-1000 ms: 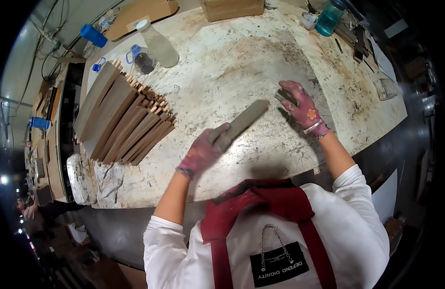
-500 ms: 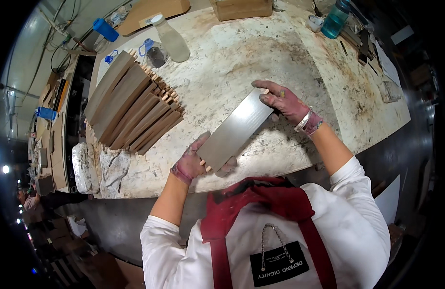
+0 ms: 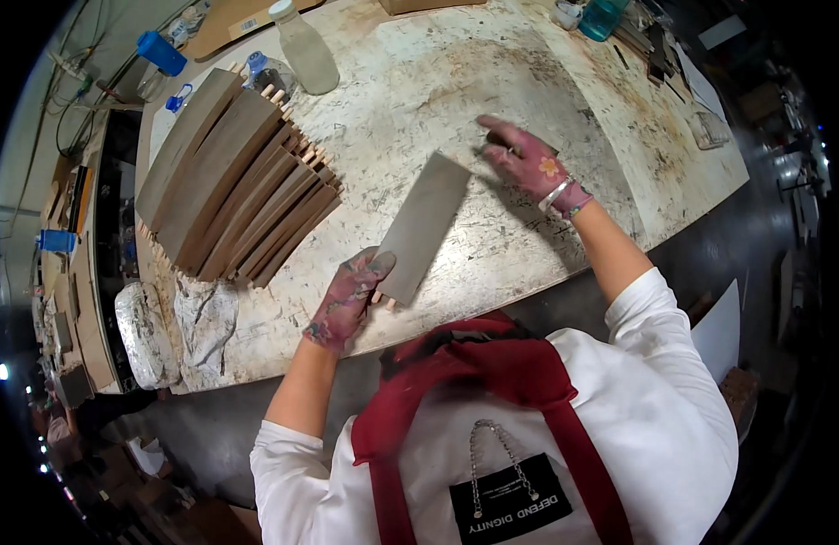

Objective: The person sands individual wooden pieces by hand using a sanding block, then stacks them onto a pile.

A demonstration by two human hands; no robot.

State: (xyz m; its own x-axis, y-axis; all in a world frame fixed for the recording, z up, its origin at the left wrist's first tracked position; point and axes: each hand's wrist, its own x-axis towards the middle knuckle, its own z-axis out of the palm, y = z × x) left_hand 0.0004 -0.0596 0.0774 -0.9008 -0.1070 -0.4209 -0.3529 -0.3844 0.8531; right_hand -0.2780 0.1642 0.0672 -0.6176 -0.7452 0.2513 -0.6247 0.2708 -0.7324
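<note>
My left hand [image 3: 354,289], in a stained pink patterned glove, grips a flat grey-brown board [image 3: 426,227] by its near left edge, thumb on top. Short wooden dowel pins [image 3: 389,302] stick out at the board's near end; none shows at its far end. Off to the right of the board, my right hand [image 3: 526,165] hovers over the table in a matching glove, its fingers apart and slightly blurred. Nothing shows between them. To the left lies a fanned stack of similar boards [image 3: 233,182], with dowels protruding from their ends.
The boards lie on a stained white worktable [image 3: 410,100]. Behind the stack stand a cloudy glass bottle [image 3: 306,54] and a clear jug with a blue lid [image 3: 267,71]. A wrapped bundle [image 3: 147,334] sits at the left corner. A teal bottle [image 3: 603,18] stands far right.
My right hand has let go of the board's far end and moved away from it. My left hand still holds the board, now tilted more upright in the view.
</note>
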